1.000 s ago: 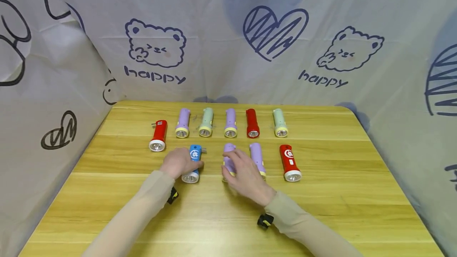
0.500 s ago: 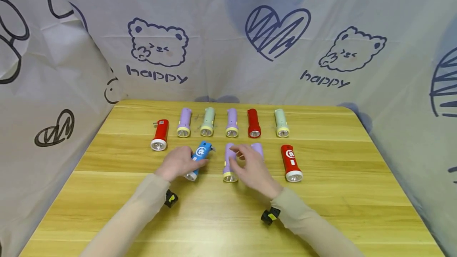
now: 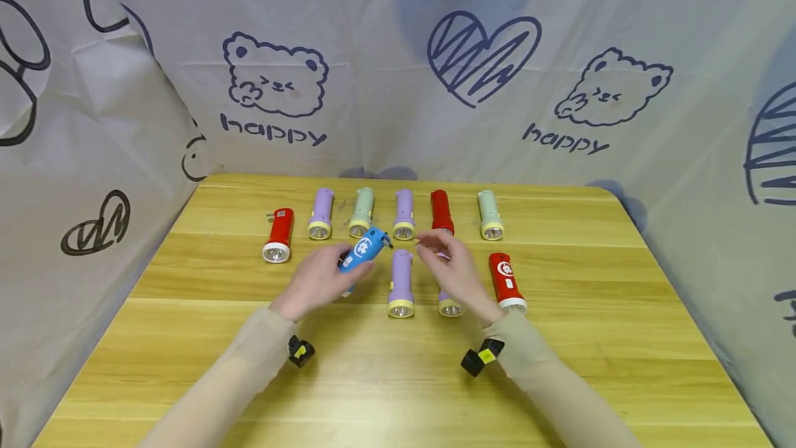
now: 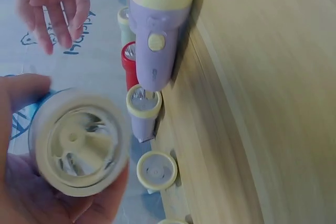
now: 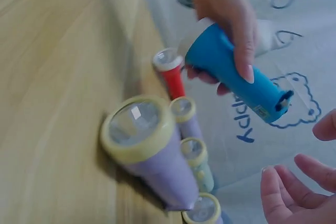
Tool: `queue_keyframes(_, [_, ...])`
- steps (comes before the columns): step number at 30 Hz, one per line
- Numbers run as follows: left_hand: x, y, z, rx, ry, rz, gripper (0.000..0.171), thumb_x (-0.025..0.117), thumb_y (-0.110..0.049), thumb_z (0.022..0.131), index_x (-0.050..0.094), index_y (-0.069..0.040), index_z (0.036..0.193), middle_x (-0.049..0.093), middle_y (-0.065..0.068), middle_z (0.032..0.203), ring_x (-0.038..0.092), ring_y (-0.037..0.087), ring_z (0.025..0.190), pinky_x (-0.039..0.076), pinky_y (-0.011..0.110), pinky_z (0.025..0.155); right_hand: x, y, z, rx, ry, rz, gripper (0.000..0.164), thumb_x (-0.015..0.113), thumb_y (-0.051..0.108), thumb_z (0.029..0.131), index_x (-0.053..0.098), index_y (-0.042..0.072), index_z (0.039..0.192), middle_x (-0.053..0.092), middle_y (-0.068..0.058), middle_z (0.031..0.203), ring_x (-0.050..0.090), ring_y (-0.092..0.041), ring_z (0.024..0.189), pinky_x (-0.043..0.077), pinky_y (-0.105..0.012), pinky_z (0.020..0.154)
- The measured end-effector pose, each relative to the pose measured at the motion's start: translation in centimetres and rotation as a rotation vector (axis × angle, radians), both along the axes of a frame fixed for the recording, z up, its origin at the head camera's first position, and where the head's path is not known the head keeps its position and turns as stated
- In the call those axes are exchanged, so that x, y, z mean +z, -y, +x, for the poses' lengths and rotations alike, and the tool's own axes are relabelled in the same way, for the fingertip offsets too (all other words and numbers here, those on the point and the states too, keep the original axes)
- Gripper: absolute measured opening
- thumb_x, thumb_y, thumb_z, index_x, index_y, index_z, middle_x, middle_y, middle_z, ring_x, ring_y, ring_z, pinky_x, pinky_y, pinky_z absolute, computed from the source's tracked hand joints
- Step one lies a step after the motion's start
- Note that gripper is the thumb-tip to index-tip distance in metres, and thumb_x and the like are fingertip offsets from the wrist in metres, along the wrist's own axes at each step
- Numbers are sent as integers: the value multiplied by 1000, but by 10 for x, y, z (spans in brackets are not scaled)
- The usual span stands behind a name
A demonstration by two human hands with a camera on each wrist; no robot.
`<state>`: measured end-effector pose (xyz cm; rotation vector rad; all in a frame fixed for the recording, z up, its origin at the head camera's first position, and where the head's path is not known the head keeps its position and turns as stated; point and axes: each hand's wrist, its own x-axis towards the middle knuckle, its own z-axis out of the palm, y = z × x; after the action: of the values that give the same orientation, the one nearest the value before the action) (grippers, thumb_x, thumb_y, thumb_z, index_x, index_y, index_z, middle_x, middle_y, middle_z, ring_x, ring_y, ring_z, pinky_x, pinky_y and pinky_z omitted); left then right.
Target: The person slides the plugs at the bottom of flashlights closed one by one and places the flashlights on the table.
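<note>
My left hand (image 3: pixel 317 281) grips a blue flashlight (image 3: pixel 365 249) with a white head, raised off the table and tilted. Metal plug prongs stick out at its far end. In the left wrist view the lens end of the blue flashlight (image 4: pixel 79 184) faces the camera. My right hand (image 3: pixel 459 274) hovers to the right with fingers loosely bent, holding nothing and apart from the blue flashlight. Beneath it lies a purple flashlight (image 3: pixel 450 305), partly hidden. Between the hands a second purple flashlight (image 3: pixel 401 281) with a yellow head lies on the wooden table (image 3: pixel 385 386).
Along the back lie purple (image 3: pixel 320 209), pale green (image 3: pixel 362 207) and red flashlights (image 3: pixel 440 206), several in a row. A red flashlight (image 3: pixel 279 230) with exposed prongs lies at left, another red flashlight (image 3: pixel 505 275) at right. A printed cloth (image 3: pixel 373 88) hangs behind the table.
My left hand has lifted the blue flashlight off the table, tilting it and carrying it forward and right. My right hand has moved off the middle purple flashlight, to the right and forward.
</note>
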<state>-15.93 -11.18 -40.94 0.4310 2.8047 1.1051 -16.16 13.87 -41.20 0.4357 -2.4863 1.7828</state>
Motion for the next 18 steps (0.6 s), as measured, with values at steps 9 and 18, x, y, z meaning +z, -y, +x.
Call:
queue_keyframes(9, [-3,-12,2,-18,-210,103,35,61,-37,100,64,-8,120,67,8,89,56,15,72,47,27,60,18,0,-7,30,217,-369,32,54,8,102,56,-8,130,68,-2,107,68,-15,103,59,-23,92])
queue_keyframes(18, [-10,-18,4,-53,-457,110,29,66,-26,95,63,-4,115,68,9,86,58,15,70,47,24,59,25,4,-10,95,320,-597,36,49,12,105,50,-10,133,69,1,110,67,-12,106,56,-24,98])
